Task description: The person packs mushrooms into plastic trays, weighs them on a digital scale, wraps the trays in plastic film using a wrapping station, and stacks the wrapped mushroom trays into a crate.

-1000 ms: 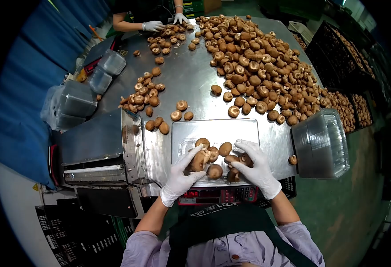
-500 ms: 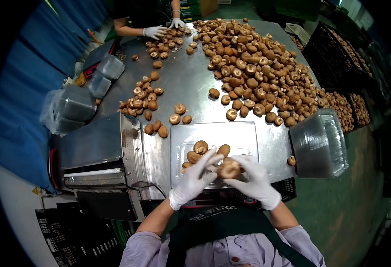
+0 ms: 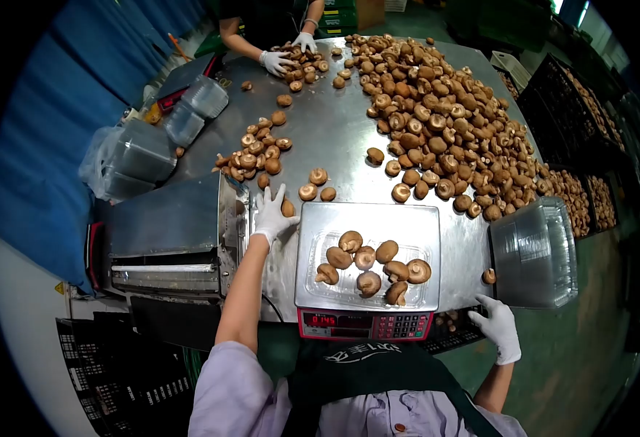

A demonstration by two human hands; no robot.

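Note:
My left hand (image 3: 273, 217), in a white glove, reaches out with spread fingers over the steel table. Beside its fingers lies a brown mushroom (image 3: 288, 207); whatever sits under the palm is hidden. My right hand (image 3: 498, 331), also gloved, is held off the table's near edge at the right, fingers apart and nothing in it. Between the hands, a clear plastic tray (image 3: 429, 300) rests on the scale's metal plate (image 3: 367, 213). Several mushrooms (image 3: 364, 257) lie spread in the tray. The scale's red display (image 3: 323, 320) appears to read 0.145.
A large heap of mushrooms (image 3: 436, 116) covers the right of the table, with a smaller group (image 3: 254, 153) at left. Stacked clear trays (image 3: 535, 251) stand at right. A sealing machine (image 3: 163, 226) is at left. Across the table, a co-worker's gloved hands (image 3: 276, 63) touch mushrooms.
Both hands have left the mushroom over the tray. My left hand has moved left and forward to the loose mushrooms; my right hand has moved right. The mushrooms now lie spread in the tray.

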